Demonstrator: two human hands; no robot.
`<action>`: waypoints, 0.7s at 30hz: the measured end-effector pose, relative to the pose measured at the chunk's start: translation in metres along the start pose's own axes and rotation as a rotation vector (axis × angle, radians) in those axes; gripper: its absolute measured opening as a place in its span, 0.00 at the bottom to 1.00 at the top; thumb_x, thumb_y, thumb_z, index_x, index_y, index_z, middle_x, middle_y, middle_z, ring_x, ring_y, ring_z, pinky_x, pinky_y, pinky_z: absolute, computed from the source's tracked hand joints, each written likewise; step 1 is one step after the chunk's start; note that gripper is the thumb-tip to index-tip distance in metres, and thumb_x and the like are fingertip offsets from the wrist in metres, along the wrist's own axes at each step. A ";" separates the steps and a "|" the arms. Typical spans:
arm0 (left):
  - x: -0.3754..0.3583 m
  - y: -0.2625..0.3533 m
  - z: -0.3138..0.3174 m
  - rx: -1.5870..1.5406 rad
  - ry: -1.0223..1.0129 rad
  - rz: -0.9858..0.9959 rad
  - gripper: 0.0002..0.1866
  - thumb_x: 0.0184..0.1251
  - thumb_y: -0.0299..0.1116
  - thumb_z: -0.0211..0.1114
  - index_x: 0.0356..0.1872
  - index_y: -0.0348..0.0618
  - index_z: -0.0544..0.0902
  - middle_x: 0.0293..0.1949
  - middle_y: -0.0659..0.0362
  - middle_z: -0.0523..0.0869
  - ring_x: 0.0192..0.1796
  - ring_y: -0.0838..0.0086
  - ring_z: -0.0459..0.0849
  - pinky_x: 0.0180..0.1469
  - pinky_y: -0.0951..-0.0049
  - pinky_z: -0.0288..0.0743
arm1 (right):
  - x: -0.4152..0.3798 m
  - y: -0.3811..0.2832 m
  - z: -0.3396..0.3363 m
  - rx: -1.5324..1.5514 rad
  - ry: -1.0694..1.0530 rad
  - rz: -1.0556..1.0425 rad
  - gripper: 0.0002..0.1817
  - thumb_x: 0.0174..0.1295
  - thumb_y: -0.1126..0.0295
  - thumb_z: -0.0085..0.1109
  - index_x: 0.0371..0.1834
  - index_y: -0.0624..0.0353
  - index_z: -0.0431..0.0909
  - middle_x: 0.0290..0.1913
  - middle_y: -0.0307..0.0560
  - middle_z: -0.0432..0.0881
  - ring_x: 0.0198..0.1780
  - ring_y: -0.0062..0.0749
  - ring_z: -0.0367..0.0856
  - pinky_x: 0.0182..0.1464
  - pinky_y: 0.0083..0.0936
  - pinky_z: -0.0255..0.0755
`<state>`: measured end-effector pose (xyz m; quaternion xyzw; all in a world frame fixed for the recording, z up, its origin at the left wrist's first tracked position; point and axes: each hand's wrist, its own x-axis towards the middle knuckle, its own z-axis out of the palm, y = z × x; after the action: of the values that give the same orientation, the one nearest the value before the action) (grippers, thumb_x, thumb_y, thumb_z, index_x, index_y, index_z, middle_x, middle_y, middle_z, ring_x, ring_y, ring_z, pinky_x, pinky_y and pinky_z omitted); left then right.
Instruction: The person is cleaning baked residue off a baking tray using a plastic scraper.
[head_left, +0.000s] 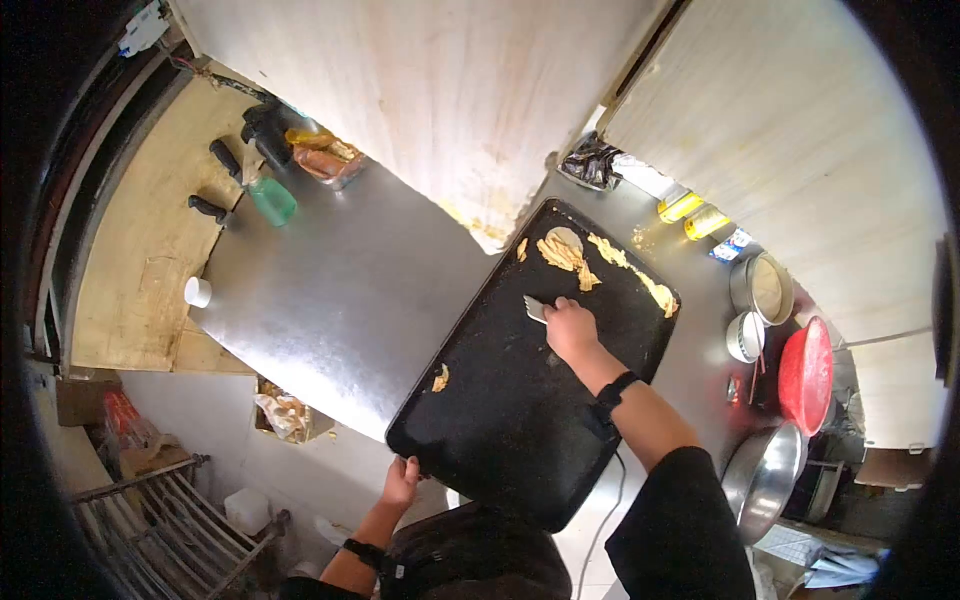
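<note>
Where the large black rectangular baking tray (pixel 520 410) lies tilted across the brushed steel counter (pixel 330 290), I log: right hand (pixel 570 328), arm outstretched, fist closed on a small pale flat-bladed scraper (pixel 536 309) pressed to the tray; left hand (pixel 402 482) gripping the tray's near edge; yellow dough scraps (pixel 565 255) stuck at the far end.

Head view, steeply downward (fisheye)
</note>
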<state>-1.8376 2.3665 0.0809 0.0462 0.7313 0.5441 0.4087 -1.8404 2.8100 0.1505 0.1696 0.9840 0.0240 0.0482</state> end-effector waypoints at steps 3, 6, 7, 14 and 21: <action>-0.004 0.008 0.005 -0.070 0.022 0.039 0.20 0.78 0.46 0.48 0.47 0.35 0.71 0.32 0.60 0.78 0.34 0.75 0.76 0.39 0.69 0.73 | 0.029 0.016 0.004 -0.079 0.019 0.037 0.11 0.58 0.71 0.56 0.41 0.58 0.84 0.39 0.47 0.81 0.44 0.39 0.82 0.42 0.35 0.80; -0.007 0.025 0.003 -0.029 0.008 -0.001 0.19 0.78 0.45 0.48 0.48 0.35 0.71 0.33 0.59 0.79 0.34 0.75 0.77 0.39 0.70 0.73 | 0.071 0.041 0.030 -0.115 0.071 0.109 0.11 0.60 0.70 0.54 0.39 0.59 0.85 0.46 0.50 0.83 0.47 0.40 0.84 0.43 0.36 0.80; -0.006 0.021 0.004 -0.110 -0.008 -0.032 0.19 0.78 0.45 0.48 0.46 0.35 0.72 0.33 0.59 0.79 0.34 0.74 0.77 0.38 0.71 0.72 | 0.084 0.047 0.019 -0.081 -0.070 0.167 0.10 0.59 0.70 0.54 0.37 0.58 0.85 0.46 0.51 0.83 0.46 0.41 0.85 0.42 0.37 0.80; -0.007 0.036 0.000 0.001 -0.062 -0.119 0.23 0.77 0.49 0.52 0.40 0.33 0.70 0.31 0.56 0.77 0.37 0.65 0.82 0.42 0.62 0.77 | 0.113 0.073 0.028 -0.095 0.069 0.135 0.07 0.53 0.73 0.58 0.32 0.58 0.85 0.40 0.48 0.83 0.45 0.43 0.83 0.43 0.37 0.80; -0.007 0.045 -0.001 0.069 -0.075 -0.063 0.29 0.77 0.53 0.49 0.36 0.30 0.76 0.32 0.49 0.84 0.38 0.63 0.84 0.43 0.61 0.77 | 0.150 0.087 0.016 -0.100 0.055 0.234 0.09 0.60 0.71 0.56 0.36 0.58 0.86 0.40 0.47 0.84 0.48 0.42 0.83 0.46 0.37 0.81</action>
<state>-1.8504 2.3807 0.1218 0.0576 0.7348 0.5032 0.4511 -1.9509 2.9433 0.1267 0.2799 0.9561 0.0830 0.0264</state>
